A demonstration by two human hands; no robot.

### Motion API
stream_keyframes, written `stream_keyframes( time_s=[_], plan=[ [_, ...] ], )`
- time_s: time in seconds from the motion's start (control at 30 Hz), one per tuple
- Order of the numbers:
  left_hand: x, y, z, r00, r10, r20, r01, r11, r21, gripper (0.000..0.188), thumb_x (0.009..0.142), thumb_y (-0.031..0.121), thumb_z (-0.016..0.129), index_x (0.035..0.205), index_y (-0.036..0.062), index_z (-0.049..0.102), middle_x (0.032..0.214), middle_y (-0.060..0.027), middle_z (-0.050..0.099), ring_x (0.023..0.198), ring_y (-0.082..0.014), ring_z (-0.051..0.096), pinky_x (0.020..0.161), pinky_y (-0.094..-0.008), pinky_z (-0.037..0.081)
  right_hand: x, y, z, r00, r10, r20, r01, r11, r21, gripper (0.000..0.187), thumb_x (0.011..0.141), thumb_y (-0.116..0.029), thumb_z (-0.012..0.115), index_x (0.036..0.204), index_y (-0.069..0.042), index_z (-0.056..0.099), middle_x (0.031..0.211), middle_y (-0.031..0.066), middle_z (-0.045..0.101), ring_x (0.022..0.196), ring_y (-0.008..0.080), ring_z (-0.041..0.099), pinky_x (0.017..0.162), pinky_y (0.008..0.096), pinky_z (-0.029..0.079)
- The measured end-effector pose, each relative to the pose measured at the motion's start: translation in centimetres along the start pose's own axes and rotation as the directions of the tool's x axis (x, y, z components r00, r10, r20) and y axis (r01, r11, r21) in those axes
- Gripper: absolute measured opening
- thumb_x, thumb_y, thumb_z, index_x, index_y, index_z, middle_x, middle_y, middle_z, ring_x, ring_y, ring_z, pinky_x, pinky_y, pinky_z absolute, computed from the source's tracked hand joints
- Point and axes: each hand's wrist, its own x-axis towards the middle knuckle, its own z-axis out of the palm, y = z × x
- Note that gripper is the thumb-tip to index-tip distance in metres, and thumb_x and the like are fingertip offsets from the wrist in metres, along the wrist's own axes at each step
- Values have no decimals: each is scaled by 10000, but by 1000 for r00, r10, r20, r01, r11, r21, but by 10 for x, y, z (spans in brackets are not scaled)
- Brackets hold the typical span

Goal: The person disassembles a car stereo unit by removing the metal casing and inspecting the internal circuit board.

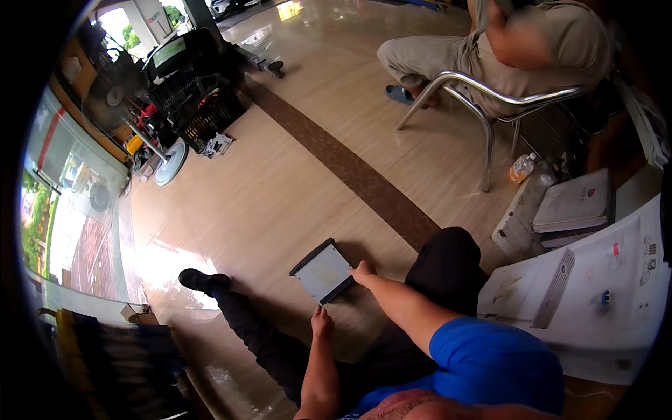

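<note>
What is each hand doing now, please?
Left hand: fingers closed, near the flat grey panel, holding nothing visible.
Right hand: touching the panel's edge; grip cannot be told.

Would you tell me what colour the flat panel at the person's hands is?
The flat panel is pale grey with a dark, near-black edge, seen in the head view.

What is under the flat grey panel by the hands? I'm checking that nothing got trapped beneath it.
The grey panel lies on the tan tiled floor, right hand on its corner, left hand close by. Floor shows all around it; anything directly underneath is covered.
</note>
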Motion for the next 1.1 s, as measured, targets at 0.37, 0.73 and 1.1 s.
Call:
stream_keyframes(
  time_s=[0.37,0.73,1.1],
  plan=[
    [-7,53,70,806,-591,-24,534,745,-398,254,973,424,300,834,245,416,531,14,321,425,-214,353,359,-372,268,14,18,-15,996,89,32,-87,994,-63,571,765,-433,733,1093,21,626,1152,230,614,1087,344,596,924,401,480],
    [-9,74,97,784,-560,-268,445,808,-387,233,973,319,365,765,221,398,494,49,239,381,-133,271,348,-292,218,17,22,-17,998,52,31,-48,992,-119,572,759,-435,730,1090,19,628,1148,227,614,1086,342,593,929,404,476],
    [-17,83,98,736,-596,-322,456,787,-416,160,947,297,376,811,227,423,496,42,267,377,-142,295,341,-289,227,0,13,-19,999,29,22,-27,993,-113,519,780,-396,727,1059,29,624,1127,237,616,1076,361,591,915,420,477]
  ],
)
